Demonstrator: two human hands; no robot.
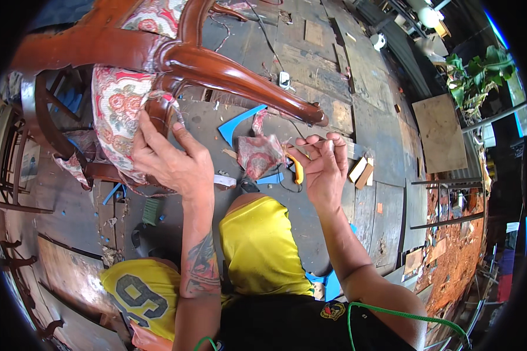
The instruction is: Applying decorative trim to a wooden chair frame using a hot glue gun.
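A carved, glossy red-brown wooden chair (234, 73) lies tipped over at the upper left, one curved leg pointing right. Floral upholstery fabric (116, 105) in cream and red covers its seat part. My left hand (173, 155) is on this fabric, thumb and fingers closed around its edge beside a wooden corner. Off to the right, my right hand (324, 172) is raised with thumb and fingertips pinched together. Something thin seems to be between them, too fine to name. Just left of that hand is a loose floral fabric scrap (259, 157).
A yellow-handled tool (298, 171) and blue offcuts (234, 126) lie on the worn plank floor (357, 99). Small wood blocks (362, 172) are right of my right hand. A green brush-like block (151, 212) lies below the chair. A cord with a white plug (284, 80) crosses behind the leg.
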